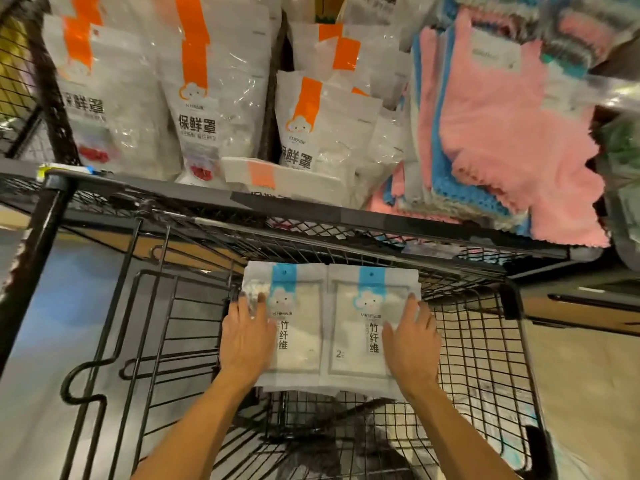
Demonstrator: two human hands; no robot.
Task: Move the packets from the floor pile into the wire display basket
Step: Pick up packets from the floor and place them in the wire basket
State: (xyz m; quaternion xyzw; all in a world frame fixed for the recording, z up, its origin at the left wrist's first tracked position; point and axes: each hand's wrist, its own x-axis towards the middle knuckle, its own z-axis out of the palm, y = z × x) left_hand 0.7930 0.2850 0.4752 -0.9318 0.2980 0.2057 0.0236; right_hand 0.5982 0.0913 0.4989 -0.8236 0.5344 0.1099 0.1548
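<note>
Pressing down on two stacks of blue-labelled packets, both hands are flat at work in the lower middle of the frame. The left hand (pixel 246 336) lies on the left packet stack (pixel 298 337), fingers straight and spread over its left edge, holding nothing in a curl. The right hand (pixel 412 344) does the same on the right packet stack (pixel 353 336), fingers long and relaxed along its right edge. The two stacks sit side by side, edges touching, white packets with a blue strip and a cloud face up top, lying inside the black wire display basket (pixel 485 358). More packet edges peek out beneath them at the near side, so these are piles, not single packets.

Up above, across the top of the frame, a black mesh shelf (pixel 346 216) carries other stock. Upper left and centre: white pouches with orange strips (pixel 204 98), standing upright in rows, one lying flat (pixel 280 178) at the shelf's front lip. Upper right: pink cloths (pixel 512 133) stacked with blue cloths (pixel 460 192) showing at their scalloped edges, leaning over the shelf edge. At lower left, black wire dividers (pixel 104 341) run down beside the basket. The floor shows pale through the mesh at the right.
</note>
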